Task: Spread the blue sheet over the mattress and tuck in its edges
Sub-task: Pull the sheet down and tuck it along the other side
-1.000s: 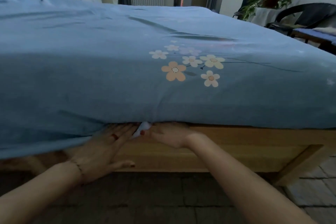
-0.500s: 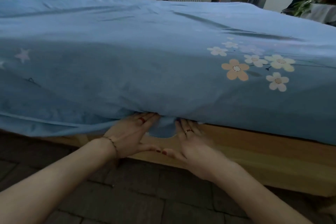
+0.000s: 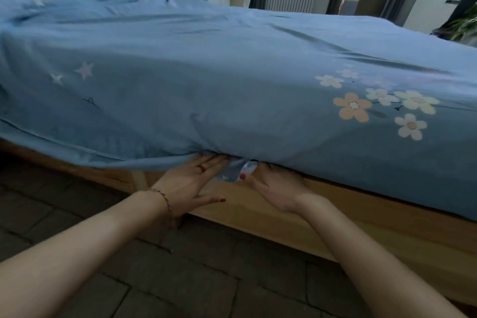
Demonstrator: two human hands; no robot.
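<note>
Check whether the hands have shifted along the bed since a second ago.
Yes. Both the left hand and right hand now work further left along the wooden bed frame, away from the flower print.

- You can read no words, labels, brands or numbers here.
- Your sheet (image 3: 232,72) carries only printed flowers and stars, no lettering.

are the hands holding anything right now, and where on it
Neither clearly grips. Both the left hand and right hand push the blue sheet at its loose lower edge under the mattress; the fingertips are hidden.
</note>
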